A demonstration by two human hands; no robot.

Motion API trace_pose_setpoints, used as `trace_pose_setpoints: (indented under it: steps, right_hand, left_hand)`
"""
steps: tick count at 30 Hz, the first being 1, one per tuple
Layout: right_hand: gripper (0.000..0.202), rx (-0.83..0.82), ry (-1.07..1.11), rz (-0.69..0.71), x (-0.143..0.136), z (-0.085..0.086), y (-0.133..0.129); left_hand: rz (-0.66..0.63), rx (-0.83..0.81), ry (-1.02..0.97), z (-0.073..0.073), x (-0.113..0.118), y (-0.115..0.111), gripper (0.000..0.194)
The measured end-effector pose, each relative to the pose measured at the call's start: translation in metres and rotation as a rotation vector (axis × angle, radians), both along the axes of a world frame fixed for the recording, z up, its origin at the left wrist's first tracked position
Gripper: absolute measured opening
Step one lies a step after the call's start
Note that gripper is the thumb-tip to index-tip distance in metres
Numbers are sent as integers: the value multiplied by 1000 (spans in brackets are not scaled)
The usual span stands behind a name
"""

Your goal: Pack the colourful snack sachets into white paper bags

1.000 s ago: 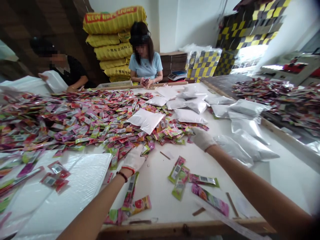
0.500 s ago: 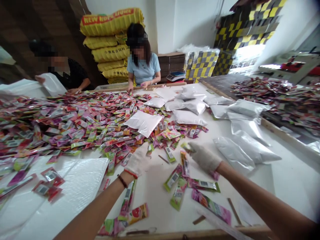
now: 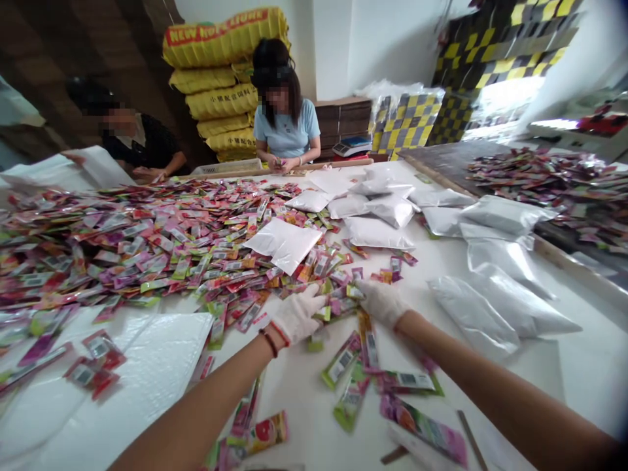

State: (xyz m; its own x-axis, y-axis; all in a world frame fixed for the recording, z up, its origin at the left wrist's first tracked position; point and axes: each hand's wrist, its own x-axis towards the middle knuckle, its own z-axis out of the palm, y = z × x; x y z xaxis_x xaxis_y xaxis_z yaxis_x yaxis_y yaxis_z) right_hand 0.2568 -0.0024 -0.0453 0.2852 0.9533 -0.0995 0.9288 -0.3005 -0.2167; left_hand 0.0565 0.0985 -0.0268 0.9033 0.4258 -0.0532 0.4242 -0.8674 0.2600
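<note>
My left hand [image 3: 300, 315], in a white knit glove with a red cuff, is closed at the near edge of the packet heap, small colourful packets [image 3: 338, 306] at its fingertips. Facing it, my right hand [image 3: 385, 303], also gloved and smeared by motion, has its fingertips against the same cluster. How its fingers are bent is unclear. Below the hands lie several loose pink, green and purple packets [image 3: 350, 396] on the white tabletop [image 3: 304, 399]. Just beyond them, a white pouch [image 3: 284, 243] rests on the heap.
A wide heap of packets [image 3: 122, 242] covers the left and middle. Filled silver-white pouches [image 3: 524, 301] lie to the right, inside a wooden rim [image 3: 569, 261]. Flat white bags [image 3: 161, 353] are at near left. Two co-workers [image 3: 287, 127] sit across the table.
Both my hands have moved toward each other and gathered packets between them. The co-worker in light blue has brought both hands together. The view has shifted slightly.
</note>
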Motion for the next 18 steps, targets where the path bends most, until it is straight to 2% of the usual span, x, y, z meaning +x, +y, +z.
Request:
trace_pose_setpoints:
  steps: [2,4,6,8,10,12,16,18]
  right_hand:
    - [34,-19,38,73,-18,2,-31]
    - [44,-35,146,92,-26,9,-54]
    - [56,-14,307,-2,-23,21,-68]
    - [47,71,415,-121,-13,35,-73]
    - [27,184,415,-169,-4,46,-69]
    - [19,223,355,-154,-5,51,-58]
    - [19,113,213,36,-32,40,-34]
    - [20,23,106,100,-45,32,-30]
  left_hand:
    - [-39,-115,-26,2,-35,-9,35]
    - [-17,-195,-74,8,-65,-17,40]
    - [78,-197,-178,17,-85,-21,44]
    - [245,-174,-307,27,-94,-20,41]
    - [415,-187,-385,37,-91,-16,34]
    - [486,-226,-368,42,-78,-12,26]
    - [361,-157,-82,35,-39,-20,21]
    - [352,-105,16,29,-30,-31,22]
